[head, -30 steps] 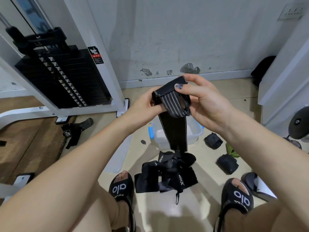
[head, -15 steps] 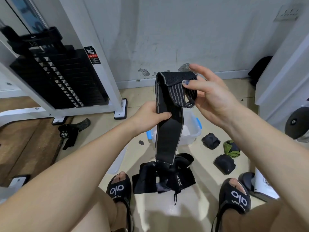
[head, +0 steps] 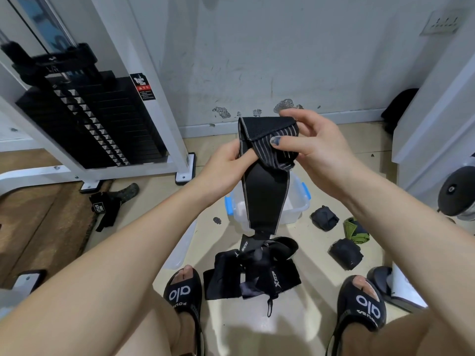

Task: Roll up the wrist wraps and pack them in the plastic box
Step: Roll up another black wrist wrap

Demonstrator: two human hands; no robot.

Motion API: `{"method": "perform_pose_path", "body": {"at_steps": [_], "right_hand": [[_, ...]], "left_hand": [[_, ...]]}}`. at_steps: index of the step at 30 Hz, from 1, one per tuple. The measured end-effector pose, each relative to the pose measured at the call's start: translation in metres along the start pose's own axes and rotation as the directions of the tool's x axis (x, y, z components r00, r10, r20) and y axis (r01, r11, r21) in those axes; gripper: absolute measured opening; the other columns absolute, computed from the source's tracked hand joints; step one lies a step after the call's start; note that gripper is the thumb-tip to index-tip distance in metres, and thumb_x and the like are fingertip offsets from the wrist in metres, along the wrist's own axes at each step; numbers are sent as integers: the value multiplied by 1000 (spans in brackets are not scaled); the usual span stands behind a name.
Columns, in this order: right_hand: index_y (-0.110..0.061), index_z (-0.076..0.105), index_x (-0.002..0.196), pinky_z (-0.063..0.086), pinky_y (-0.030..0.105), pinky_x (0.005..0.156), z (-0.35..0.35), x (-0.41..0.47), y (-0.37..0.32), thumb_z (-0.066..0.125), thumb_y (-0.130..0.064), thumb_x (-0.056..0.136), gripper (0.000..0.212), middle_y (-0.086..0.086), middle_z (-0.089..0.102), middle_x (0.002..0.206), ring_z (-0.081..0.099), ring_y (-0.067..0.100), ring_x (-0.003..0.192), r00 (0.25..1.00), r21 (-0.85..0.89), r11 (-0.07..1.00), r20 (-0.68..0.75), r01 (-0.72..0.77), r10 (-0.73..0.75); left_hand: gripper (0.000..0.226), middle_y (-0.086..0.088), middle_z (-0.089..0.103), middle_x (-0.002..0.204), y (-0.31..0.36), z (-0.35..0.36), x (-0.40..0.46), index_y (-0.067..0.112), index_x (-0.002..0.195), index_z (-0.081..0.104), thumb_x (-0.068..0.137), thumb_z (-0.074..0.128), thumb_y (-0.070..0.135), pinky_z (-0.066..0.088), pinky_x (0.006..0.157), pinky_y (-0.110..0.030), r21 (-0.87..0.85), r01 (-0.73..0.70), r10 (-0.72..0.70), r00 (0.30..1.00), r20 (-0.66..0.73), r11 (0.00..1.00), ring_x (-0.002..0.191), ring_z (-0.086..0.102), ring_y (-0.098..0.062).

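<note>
Right now your left hand (head: 226, 165) and right hand (head: 316, 150) both pinch the folded top of a black wrist wrap (head: 266, 176), fingers curled on its fabric, its tail hanging in front of the clear plastic box (head: 295, 204) on the floor, above a heap of loose wraps (head: 254, 271)

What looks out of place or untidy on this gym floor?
A tangled pile of black wraps lies between the feet, and a lone glove sits by the weight machine. The wall has chipped paint patches near its base.
</note>
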State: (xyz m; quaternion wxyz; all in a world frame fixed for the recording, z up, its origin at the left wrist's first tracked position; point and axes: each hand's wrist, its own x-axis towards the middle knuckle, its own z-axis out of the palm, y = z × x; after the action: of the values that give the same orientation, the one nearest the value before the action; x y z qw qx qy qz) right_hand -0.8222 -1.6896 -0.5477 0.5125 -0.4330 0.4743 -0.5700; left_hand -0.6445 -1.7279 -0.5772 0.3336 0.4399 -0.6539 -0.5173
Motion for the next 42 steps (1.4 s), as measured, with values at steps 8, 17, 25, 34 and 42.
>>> {"method": "perform_pose_path", "body": {"at_steps": [8, 17, 25, 34, 42], "right_hand": [[-8, 62, 122, 55, 19, 73, 2, -1, 0, 76, -3, 89, 35, 6, 69, 100, 70, 5, 78, 984, -220, 965, -67, 145, -163], [-10, 61, 90, 46, 25, 70, -3, 5, 5, 76, -38, 90, 31, 4, 65, 86, 56, 8, 74, 963, -418, 894, -131, 160, -234], [-20, 61, 100, 57, 62, 89, 0, 8, 9, 61, -66, 87, 48, 9, 71, 101, 70, 22, 93, 966, -253, 965, -258, -69, 1], [0, 66, 125, 55, 40, 99, 0, 3, 3, 58, -21, 103, 31, 21, 72, 122, 72, 25, 102, 975, 66, 973, 10, -223, 223], [-3, 61, 127, 60, 30, 71, 2, 1, 10, 61, 3, 97, 31, 16, 74, 107, 73, 22, 87, 993, 68, 990, -1, -120, 121]], "left_hand": [[35, -5, 74, 122, 2, -3, -2, 13, 132, 64, 99, 65, 3, 57, 98, -32, -23, -90, 90, 996, 7, 996, 115, 69, -16], [40, -15, 70, 125, 4, -1, -6, 7, 133, 57, 96, 59, -9, 54, 102, -37, -36, -55, 58, 996, 72, 998, 114, 68, -22], [32, 3, 70, 92, 9, 3, -10, 10, 121, 57, 95, 57, -8, 52, 74, -20, -20, -2, 5, 990, 140, 1000, 85, 65, -8], [34, 1, 75, 96, 9, 1, -6, 16, 131, 57, 99, 62, 8, 57, 68, -27, -127, 146, -134, 986, 98, 981, 85, 72, -12], [38, -7, 74, 121, 10, 3, -7, 22, 137, 56, 101, 63, 13, 58, 82, -42, -185, 95, -78, 992, 102, 978, 108, 73, -29]]}}
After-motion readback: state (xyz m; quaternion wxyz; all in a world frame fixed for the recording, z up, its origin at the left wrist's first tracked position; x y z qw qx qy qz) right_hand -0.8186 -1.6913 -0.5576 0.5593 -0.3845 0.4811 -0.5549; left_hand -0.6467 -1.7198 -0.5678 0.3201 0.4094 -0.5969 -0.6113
